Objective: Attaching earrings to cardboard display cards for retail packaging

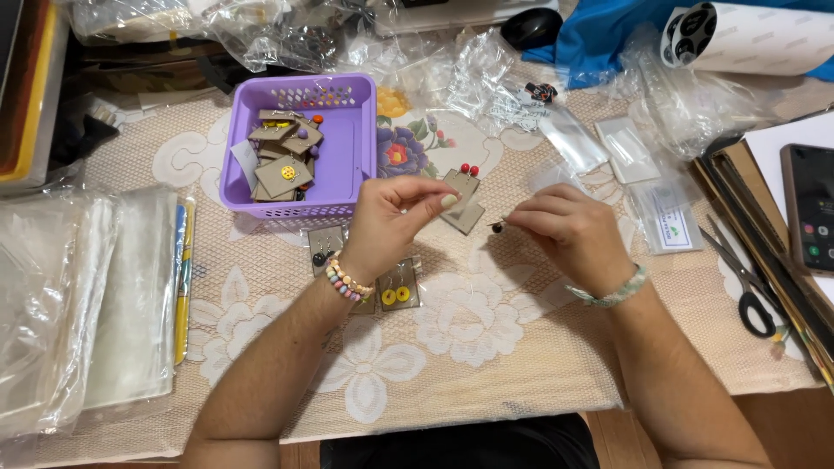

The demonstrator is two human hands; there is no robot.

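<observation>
Single head view, looking steeply down, close over table (pixel 486 347)

A stack of clear plastic bags (pixel 87 304) lies at the near left. Crumpled clear bags (pixel 261 35) lie far across the table. A white label roll (pixel 747 35) sits far right; a dark phone screen (pixel 810 207) lies right.

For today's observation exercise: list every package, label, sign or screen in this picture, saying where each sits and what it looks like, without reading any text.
Phone: right edge, dark rectangular screen with small coloured icons.
Sticker roll: top right, white roll, round black stickers at its end.
Labelled clear bag: right of the right hand, flat, white label with a green mark.
Stack of clear bags: left edge, flat, transparent.
Earring card: at the left hand, grey-brown, red beads.
</observation>
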